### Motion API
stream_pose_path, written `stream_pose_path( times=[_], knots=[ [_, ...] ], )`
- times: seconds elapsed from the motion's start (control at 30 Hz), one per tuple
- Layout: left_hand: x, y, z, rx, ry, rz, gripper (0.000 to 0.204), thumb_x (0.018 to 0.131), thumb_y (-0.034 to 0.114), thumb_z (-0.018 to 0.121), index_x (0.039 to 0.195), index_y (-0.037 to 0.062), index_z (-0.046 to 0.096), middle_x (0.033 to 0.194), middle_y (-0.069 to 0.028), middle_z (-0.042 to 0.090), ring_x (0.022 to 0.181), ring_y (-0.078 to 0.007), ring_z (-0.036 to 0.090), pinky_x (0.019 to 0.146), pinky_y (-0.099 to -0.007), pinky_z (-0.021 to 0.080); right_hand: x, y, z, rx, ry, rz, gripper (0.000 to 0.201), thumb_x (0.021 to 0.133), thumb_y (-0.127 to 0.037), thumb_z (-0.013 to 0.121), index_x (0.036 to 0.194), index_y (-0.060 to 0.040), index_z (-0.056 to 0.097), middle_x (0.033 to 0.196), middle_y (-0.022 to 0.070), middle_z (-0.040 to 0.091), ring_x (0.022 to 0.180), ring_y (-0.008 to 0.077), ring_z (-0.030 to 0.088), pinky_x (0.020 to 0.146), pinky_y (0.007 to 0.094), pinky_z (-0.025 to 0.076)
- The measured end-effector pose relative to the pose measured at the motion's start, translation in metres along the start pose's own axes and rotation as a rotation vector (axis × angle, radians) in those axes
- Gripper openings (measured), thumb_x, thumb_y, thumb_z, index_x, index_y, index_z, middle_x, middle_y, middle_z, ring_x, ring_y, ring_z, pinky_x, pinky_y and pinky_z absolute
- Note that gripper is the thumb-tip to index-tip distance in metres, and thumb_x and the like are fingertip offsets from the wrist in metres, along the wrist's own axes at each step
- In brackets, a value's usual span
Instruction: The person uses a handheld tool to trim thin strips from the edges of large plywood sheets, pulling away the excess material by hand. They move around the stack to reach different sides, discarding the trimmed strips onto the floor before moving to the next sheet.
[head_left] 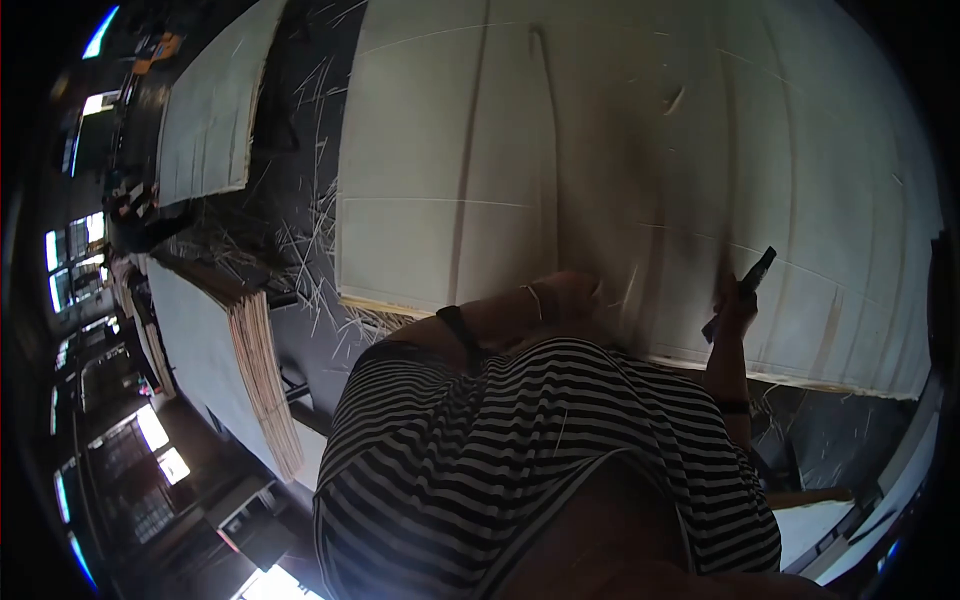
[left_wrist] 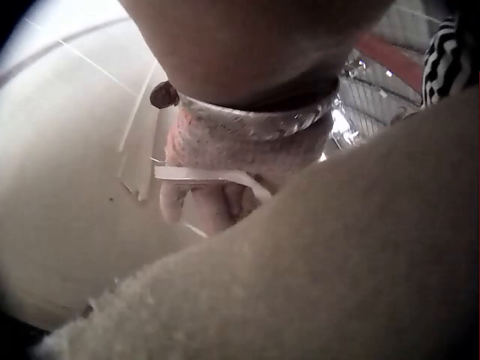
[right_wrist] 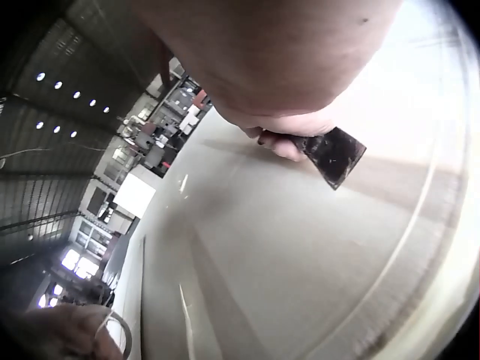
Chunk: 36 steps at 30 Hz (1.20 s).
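My left hand (head_left: 572,296) is low over the pale sheet (head_left: 430,250), close to my body, with a bracelet at its wrist. In the left wrist view its fingers (left_wrist: 214,206) curl beside a thin pale strip (left_wrist: 196,175) that crosses the hand. My right hand (head_left: 737,308) grips a dark, flat-bladed tool (head_left: 760,268) like a scraper, near the sheet's front edge. The tool's wide, square end (right_wrist: 335,157) sticks out past the fingers in the right wrist view. Most of the handle is hidden in the grip.
A loose sliver (head_left: 675,100) lies farther back on the sheet. Thin scraps (head_left: 318,215) litter the floor on the left. Stacked sheets (head_left: 255,370) stand at left behind me, another pale stack (head_left: 215,120) farther forward. A person (head_left: 140,225) is near them.
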<state>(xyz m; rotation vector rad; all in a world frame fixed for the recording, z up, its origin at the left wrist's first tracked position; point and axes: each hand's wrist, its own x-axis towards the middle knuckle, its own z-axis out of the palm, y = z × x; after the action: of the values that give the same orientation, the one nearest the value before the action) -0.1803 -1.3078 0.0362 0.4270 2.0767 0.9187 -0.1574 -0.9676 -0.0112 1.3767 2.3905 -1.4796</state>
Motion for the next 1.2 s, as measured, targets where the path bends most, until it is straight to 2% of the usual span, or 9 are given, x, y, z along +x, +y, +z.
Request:
stream_pose_path(
  times=[0.27, 0.4, 0.63, 0.77, 0.8, 0.97, 1.0, 1.07, 1.2],
  knots=[
    [-0.102, -0.074, -0.054, 0.159, 0.420, -0.254, 0.028, 0.080, 0.030, 0.052, 0.087, 0.0048, 0.063, 0.087, -0.0187, 0.063, 0.084, -0.0357, 0.061, 0.075, -0.0442, 0.048, -0.100, -0.082, 0.148, -0.557, -0.283, -0.697, 0.044, 0.073, -0.033, 0.069, 0.106, -0.0057, 0.058, 0.097, 0.0189, 0.061, 0.091, 0.0373, 0.059, 0.076, 0.0441, 0.048],
    [-0.186, -0.150, -0.073, 0.259, 0.481, -0.291, 0.035, 0.079, 0.034, 0.052, 0.078, 0.0005, 0.063, 0.079, -0.0219, 0.061, 0.081, -0.0383, 0.059, 0.073, -0.0446, 0.046, -0.186, -0.111, 0.220, -0.652, -0.298, -0.720, 0.043, 0.073, -0.034, 0.069, 0.104, -0.0056, 0.059, 0.106, 0.0203, 0.059, 0.095, 0.0365, 0.058, 0.077, 0.0453, 0.048],
    [-0.366, -0.357, -0.081, 0.468, 0.452, -0.193, 0.046, 0.081, 0.046, 0.049, 0.077, 0.0024, 0.063, 0.078, -0.0207, 0.062, 0.078, -0.0373, 0.060, 0.070, -0.0453, 0.047, -0.180, -0.049, 0.266, -0.811, -0.186, -0.558, 0.039, 0.072, -0.035, 0.065, 0.087, 0.0011, 0.061, 0.082, 0.0206, 0.065, 0.078, 0.0330, 0.065, 0.065, 0.0414, 0.053],
    [-0.454, -0.440, -0.108, 0.423, 0.249, -0.632, 0.049, 0.083, 0.048, 0.047, 0.087, 0.0014, 0.063, 0.090, -0.0201, 0.063, 0.085, -0.0357, 0.060, 0.075, -0.0449, 0.047, -0.214, -0.011, 0.201, -0.149, 0.047, 0.327, 0.023, 0.074, -0.026, 0.064, 0.075, -0.0035, 0.058, 0.055, 0.0079, 0.053, 0.041, 0.0189, 0.050, 0.039, 0.0329, 0.042],
    [-0.471, -0.468, -0.111, 0.425, 0.289, -0.646, 0.049, 0.083, 0.047, 0.047, 0.088, 0.0008, 0.063, 0.091, -0.0211, 0.063, 0.087, -0.0359, 0.059, 0.077, -0.0452, 0.047, -0.178, 0.040, 0.183, -0.434, -0.052, 0.469, 0.020, 0.076, -0.021, 0.062, 0.083, -0.0038, 0.054, 0.052, 0.0039, 0.048, 0.039, 0.0179, 0.044, 0.038, 0.0326, 0.038],
    [-0.496, -0.493, -0.150, 0.392, 0.332, -0.720, 0.042, 0.080, 0.039, 0.051, 0.093, 0.0015, 0.063, 0.100, -0.0246, 0.060, 0.094, -0.0371, 0.058, 0.082, -0.0454, 0.046, -0.258, 0.056, 0.149, -0.560, 0.442, 0.187, 0.032, 0.091, -0.022, 0.045, 0.119, -0.0084, 0.052, 0.097, 0.0100, 0.066, 0.070, 0.0149, 0.063, 0.054, 0.0304, 0.051],
    [-0.492, -0.488, -0.159, 0.292, 0.400, -0.770, 0.040, 0.080, 0.038, 0.050, 0.093, 0.0021, 0.063, 0.101, -0.0243, 0.060, 0.094, -0.0369, 0.058, 0.081, -0.0449, 0.046, -0.237, 0.071, 0.156, -1.379, 0.387, 0.012, 0.030, 0.091, -0.023, 0.046, 0.115, -0.0100, 0.055, 0.100, 0.0107, 0.065, 0.081, 0.0165, 0.065, 0.059, 0.0315, 0.054],
    [-0.486, -0.481, -0.175, 0.473, 0.492, -0.593, 0.032, 0.082, 0.031, 0.048, 0.090, 0.0037, 0.063, 0.093, -0.0228, 0.061, 0.089, -0.0374, 0.059, 0.078, -0.0450, 0.048, -0.201, 0.062, 0.218, -0.473, 0.508, -0.019, 0.036, 0.079, -0.041, 0.059, 0.087, -0.0065, 0.066, 0.060, 0.0049, 0.060, 0.047, 0.0169, 0.058, 0.042, 0.0318, 0.047],
    [-0.473, -0.515, -0.207, 1.071, 0.137, -0.367, 0.020, 0.085, 0.019, 0.047, 0.094, 0.0093, 0.063, 0.095, -0.0158, 0.064, 0.091, -0.0280, 0.063, 0.072, -0.0422, 0.052, -0.313, -0.097, 0.374, -0.228, 0.093, -0.263, 0.040, 0.073, -0.039, 0.065, 0.081, 0.0003, 0.059, 0.060, 0.0117, 0.060, 0.049, 0.0214, 0.060, 0.043, 0.0353, 0.047]
  ],
)
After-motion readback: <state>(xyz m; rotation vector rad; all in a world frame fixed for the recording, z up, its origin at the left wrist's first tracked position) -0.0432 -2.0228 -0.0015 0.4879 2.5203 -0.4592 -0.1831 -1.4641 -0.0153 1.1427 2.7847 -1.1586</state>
